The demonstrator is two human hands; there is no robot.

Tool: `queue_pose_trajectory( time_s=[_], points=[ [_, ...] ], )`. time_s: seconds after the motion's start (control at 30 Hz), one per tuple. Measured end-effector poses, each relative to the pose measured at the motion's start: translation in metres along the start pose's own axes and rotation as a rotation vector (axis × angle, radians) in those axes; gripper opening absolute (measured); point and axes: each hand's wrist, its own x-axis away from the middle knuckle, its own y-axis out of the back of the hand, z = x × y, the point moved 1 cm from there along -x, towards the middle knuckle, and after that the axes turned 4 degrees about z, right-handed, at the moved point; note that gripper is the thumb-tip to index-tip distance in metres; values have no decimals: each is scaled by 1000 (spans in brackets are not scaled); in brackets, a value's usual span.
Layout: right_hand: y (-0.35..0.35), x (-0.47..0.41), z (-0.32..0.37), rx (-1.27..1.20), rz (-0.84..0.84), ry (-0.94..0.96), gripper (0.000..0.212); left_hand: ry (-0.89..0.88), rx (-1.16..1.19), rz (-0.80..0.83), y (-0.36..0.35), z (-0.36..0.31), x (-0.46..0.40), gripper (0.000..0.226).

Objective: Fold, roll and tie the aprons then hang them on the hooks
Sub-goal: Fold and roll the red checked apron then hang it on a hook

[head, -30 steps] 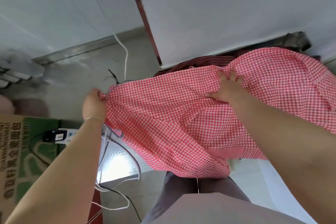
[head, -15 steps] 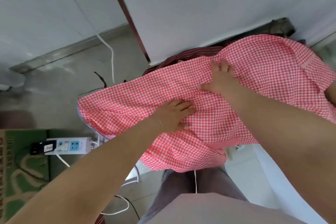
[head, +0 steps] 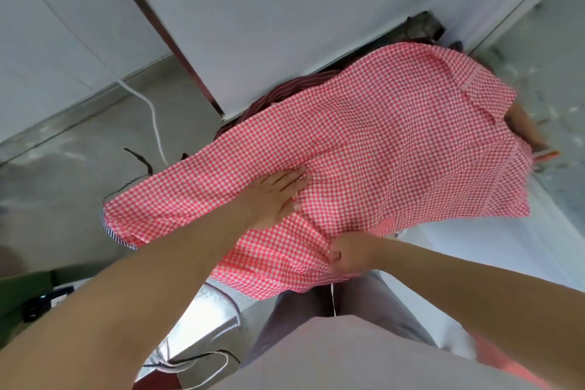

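A red-and-white checked apron [head: 380, 136] lies spread over a white surface [head: 506, 247], its left part hanging past the edge. My left hand [head: 275, 196] lies flat on the cloth near its middle, fingers straight. My right hand [head: 348, 255] grips a bunch of the apron's near edge. A dark striped apron [head: 285, 95] and a navy striped edge [head: 109, 228] peek out from beneath it. Another person's hand [head: 522, 127] shows at the apron's far right edge.
White wall panels with a dark strip [head: 164, 38] rise behind. A white cable [head: 152, 117] runs down to the grey floor [head: 63, 174]. A green box [head: 19, 294] and a power strip sit at the lower left, loose cords [head: 202, 367] below.
My right hand left the apron's upper middle and came down to grip its near edge. My left hand slid slightly right on the cloth. The view shifted left.
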Motion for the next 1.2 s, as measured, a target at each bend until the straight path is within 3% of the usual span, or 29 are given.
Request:
queue_pose_trajectory(
  time_s=[0.1,0.17,0.2,0.47,0.57,0.63,0.7,0.77,0.87,0.9,0.97,1.07,1.13,1.2],
  points=[
    [-2,16,-12,-76,-74,-122,17,-12,-48,-17,-1,3,1,68],
    [-6,24,-21,-26,-164,-243,54,-12,-75,-26,-3,3,1,72],
    [-9,24,-23,-30,-208,-259,57,-8,-85,-26,-3,4,1,72],
    [-4,16,-2,-126,-264,3,12,-16,-61,-38,-4,8,-5,71],
    [25,25,-1,-351,-366,51,14,-13,104,16,19,1,-3,64],
    [48,27,2,-370,-467,39,11,23,338,48,55,-8,2,46],
    [67,19,3,-361,-562,-1,6,128,506,-48,94,-17,11,28],
    [78,4,1,-351,-590,-55,6,146,445,-244,116,-29,29,28],
    [87,-19,-6,-337,-597,-120,9,-142,80,-471,97,-49,60,46],
    [89,-24,-7,-361,-602,-140,14,-230,-73,-480,79,-54,67,57],
    [91,-30,-6,-415,-609,-172,19,-227,-308,-374,35,-52,74,86],
    [91,-33,0,-438,-636,-197,13,-87,-276,-315,-1,-40,78,94],
    [90,-26,6,-397,-721,-186,20,19,-160,-378,-4,-28,73,77],
    [87,-8,20,-233,-873,-119,43,90,69,-410,12,-19,69,50]
  ],
)
